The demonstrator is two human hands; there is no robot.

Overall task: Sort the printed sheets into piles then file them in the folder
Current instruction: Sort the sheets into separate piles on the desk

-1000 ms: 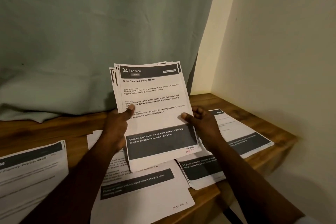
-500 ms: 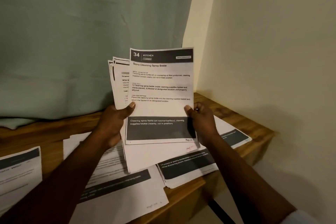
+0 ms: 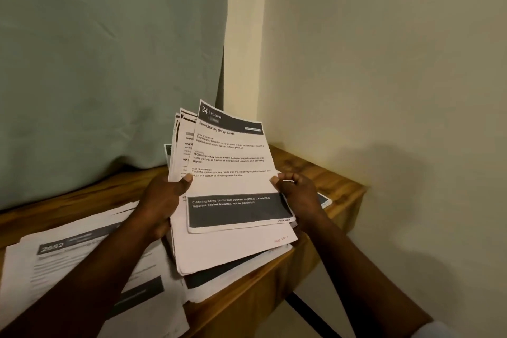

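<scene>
Two bare forearms reaching forward from below, left hand (image 3: 162,200) curled round a stack of sheets (image 3: 236,244), thumb pressed on front, right hand (image 3: 300,197) pinching the top sheet (image 3: 230,167) by its right edge

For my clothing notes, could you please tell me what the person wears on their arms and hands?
Both forearms are bare. Neither the left hand nor the right hand shows a glove, ring or watch. A pale sleeve edge shows only on the right arm, at the frame's bottom corner.
</scene>
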